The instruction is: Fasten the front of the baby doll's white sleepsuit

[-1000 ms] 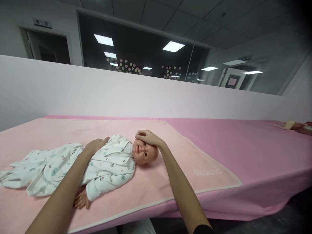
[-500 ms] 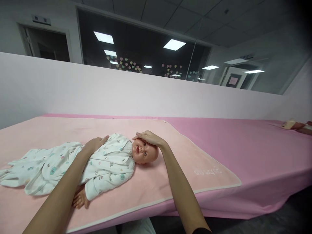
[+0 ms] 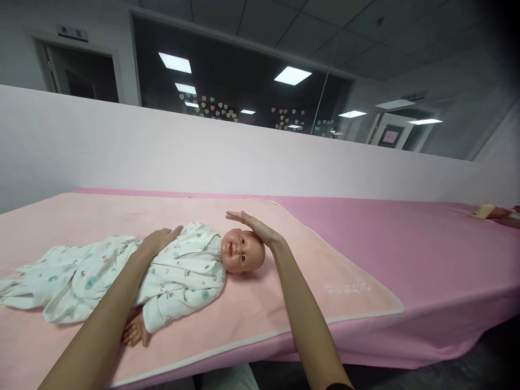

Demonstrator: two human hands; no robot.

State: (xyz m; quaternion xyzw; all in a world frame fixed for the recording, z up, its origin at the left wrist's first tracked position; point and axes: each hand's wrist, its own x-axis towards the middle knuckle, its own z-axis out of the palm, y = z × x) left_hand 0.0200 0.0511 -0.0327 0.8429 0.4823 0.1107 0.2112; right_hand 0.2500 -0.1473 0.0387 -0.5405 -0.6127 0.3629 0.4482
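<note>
At centre frame, on a pale pink towel (image 3: 284,260), the left hand (image 3: 156,241) rests flat on a white-suited plastic baby doll (image 3: 190,271) while the open right hand (image 3: 255,225) touches its head, already dressed.

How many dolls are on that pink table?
1 for certain: the baby doll lies on the pale pink towel. Something at the far right edge is too small to identify.

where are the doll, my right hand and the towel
doll (image 3: 242,251), head view, on its face
right hand (image 3: 255,225), head view, on the back of the hand
towel (image 3: 252,309), head view, bare part near the front edge
</note>
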